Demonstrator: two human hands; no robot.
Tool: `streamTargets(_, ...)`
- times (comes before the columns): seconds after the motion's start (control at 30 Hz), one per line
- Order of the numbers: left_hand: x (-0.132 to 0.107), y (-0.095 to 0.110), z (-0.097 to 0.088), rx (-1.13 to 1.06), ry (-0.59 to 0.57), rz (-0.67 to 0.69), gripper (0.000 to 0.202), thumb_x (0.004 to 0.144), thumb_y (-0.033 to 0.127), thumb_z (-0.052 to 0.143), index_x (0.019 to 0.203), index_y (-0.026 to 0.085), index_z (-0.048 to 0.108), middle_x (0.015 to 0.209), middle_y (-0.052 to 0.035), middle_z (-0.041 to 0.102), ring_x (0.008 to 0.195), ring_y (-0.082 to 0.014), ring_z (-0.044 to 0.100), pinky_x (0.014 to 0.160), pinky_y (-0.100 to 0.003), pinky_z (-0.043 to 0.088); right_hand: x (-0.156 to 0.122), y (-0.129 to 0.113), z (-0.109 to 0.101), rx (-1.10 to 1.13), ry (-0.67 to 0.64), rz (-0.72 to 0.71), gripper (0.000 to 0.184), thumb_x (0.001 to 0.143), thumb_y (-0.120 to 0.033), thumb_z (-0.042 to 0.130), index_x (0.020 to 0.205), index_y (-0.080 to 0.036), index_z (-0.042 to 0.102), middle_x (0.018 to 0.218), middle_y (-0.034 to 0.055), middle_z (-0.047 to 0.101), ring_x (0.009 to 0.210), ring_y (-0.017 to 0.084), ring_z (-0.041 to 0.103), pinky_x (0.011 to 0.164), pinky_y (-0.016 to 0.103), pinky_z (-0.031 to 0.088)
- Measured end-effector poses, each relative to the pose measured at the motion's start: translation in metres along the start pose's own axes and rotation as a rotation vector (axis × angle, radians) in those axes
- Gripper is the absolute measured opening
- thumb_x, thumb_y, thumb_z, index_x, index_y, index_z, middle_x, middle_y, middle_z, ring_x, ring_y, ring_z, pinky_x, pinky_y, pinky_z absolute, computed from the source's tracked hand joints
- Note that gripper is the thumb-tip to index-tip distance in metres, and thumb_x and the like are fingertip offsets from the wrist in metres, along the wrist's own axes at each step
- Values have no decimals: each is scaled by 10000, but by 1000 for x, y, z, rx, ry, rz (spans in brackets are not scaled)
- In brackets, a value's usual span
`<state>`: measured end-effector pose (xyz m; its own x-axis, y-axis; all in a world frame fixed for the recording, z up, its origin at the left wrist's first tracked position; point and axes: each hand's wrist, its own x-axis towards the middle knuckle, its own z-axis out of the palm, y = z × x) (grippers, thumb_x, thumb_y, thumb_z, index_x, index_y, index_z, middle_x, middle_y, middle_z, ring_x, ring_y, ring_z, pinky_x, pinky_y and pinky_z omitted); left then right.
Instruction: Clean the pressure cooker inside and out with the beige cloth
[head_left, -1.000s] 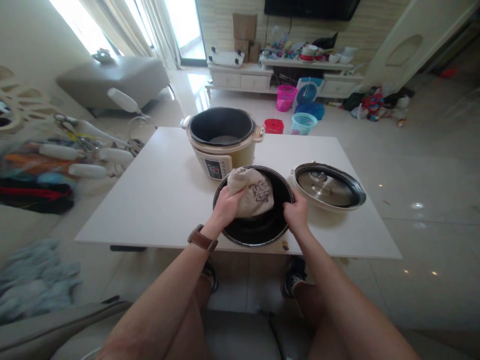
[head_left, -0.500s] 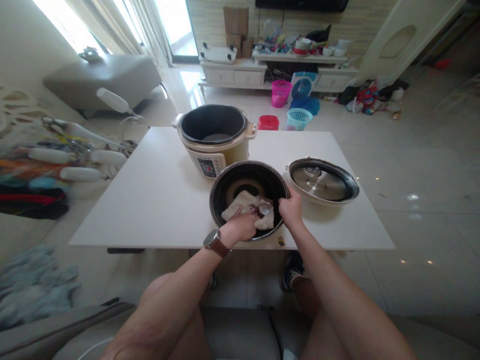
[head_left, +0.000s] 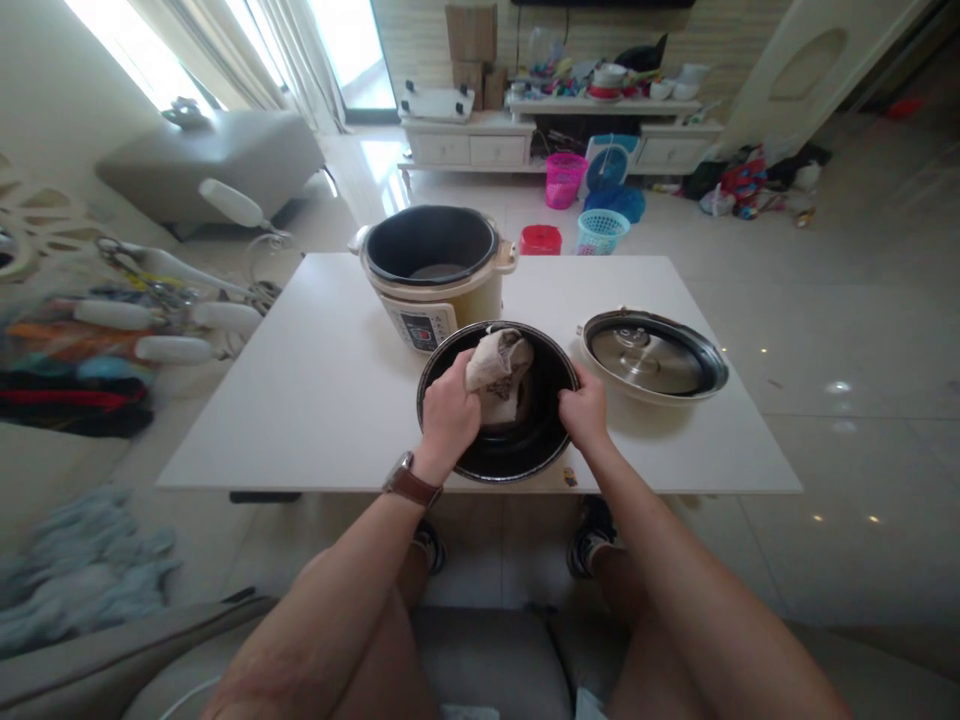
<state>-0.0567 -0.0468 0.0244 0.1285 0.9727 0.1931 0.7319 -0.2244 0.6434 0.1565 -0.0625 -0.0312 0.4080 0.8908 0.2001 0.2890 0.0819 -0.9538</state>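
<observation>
A black inner pot (head_left: 517,455) is tilted toward me at the table's near side. My right hand (head_left: 585,405) grips its right rim, thumb over the edge. Over the pot's left side, my left hand (head_left: 452,405) is closed on a whitish cloth (head_left: 495,362) with dark stains; part of the cloth hangs inside the pot. Behind the pot stands the cooker body (head_left: 442,285), open at the top, its control panel facing me. To the right, the cooker lid (head_left: 652,360) lies with its metal inner side up.
All of these are on a white table (head_left: 300,400); a small sticker (head_left: 570,477) is near its front edge. Beyond it are a red stool (head_left: 541,240), a blue basket (head_left: 602,230) and a pink basket (head_left: 564,180). A white lamp (head_left: 225,318) stands at the left.
My left hand has moved from the pot's lower inside up to its left side, lifting and bunching the cloth. The right hand keeps its hold on the rim.
</observation>
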Motion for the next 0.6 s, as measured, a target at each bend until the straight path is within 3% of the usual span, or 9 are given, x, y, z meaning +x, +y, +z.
streamTargets(0.07, -3, 0, -1, -6, 67, 98, 730, 851, 19, 450, 1534, 248, 573, 1498, -72, 690, 1398, -276, 637, 1188, -434, 495, 0, -1, 0, 2, -5, -1, 585, 612, -173, 493, 1105, -179, 808, 1046, 50, 832, 1027, 286, 744, 1020, 438, 583)
streamTargets(0.13, -7, 1, 1, 42, 17, 245, 792, 836, -2, 441, 1586, 239, 523, 1650, -67, 558, 1536, -247, 509, 1293, -430, 387, 1, 0, 0, 3, -2, 1, 545, 640, -176, 505, 1091, -185, 810, 1040, 52, 833, 1028, 289, 744, 1024, 445, 583)
streamTargets(0.27, -15, -5, 19, 240, -340, 471, 779, 857, -12, 425, 1599, 206, 517, 1716, -97, 468, 1633, -256, 363, 1377, -512, 179, 3, 4, 1, 5, 19, 3, 465, 700, -208, 552, 1083, -192, 815, 1055, 64, 839, 1007, 293, 748, 1004, 445, 590)
streamTargets(0.4, -18, -15, 41, 370, -719, 450, 744, 882, -18, 411, 1591, 177, 521, 1740, -134, 417, 1665, -282, 290, 1349, -585, 213, 3, 8, 0, -14, 33, -3, 529, 643, -178, 511, 1079, -181, 812, 1006, 48, 835, 987, 282, 749, 1007, 430, 590)
streamTargets(0.5, -17, -16, 45, 388, -860, 358, 721, 900, 6, 419, 1594, 176, 519, 1743, -153, 400, 1663, -295, 293, 1333, -594, 244, 3, 9, -1, -22, 14, -12, 590, 607, -165, 482, 1096, -173, 811, 999, 48, 829, 983, 276, 748, 1005, 421, 595)
streamTargets(0.6, -15, -12, 42, 343, -938, 302, 640, 930, 67, 450, 1547, 175, 581, 1666, -163, 519, 1586, -295, 447, 1304, -509, 335, 5, 9, -1, -34, 11, 0, 603, 587, -172, 473, 1082, -163, 817, 974, 61, 823, 946, 283, 747, 978, 438, 605)
